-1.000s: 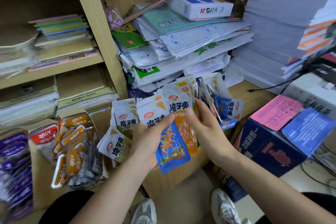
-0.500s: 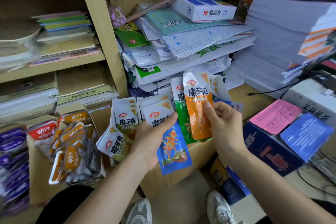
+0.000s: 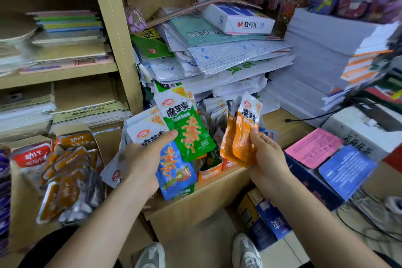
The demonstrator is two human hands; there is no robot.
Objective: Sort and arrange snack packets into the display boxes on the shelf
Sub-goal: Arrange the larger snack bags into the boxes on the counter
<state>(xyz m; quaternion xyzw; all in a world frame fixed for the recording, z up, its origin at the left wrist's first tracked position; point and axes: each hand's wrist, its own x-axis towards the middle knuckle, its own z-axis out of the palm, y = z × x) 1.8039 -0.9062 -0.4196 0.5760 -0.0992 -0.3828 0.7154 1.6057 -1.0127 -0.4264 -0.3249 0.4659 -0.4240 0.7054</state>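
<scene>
Left hand [image 3: 141,159] grips fanned snack packets [image 3: 187,135]; right hand [image 3: 268,154] pinches orange packets [image 3: 241,137] above display box [image 3: 210,175]

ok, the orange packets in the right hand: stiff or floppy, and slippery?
Probably floppy: the orange packets look crinkled where the right hand pinches them. Likely light: one pinch carries two. The glossy film may be slippery, so stacked ones could slide apart.
</scene>
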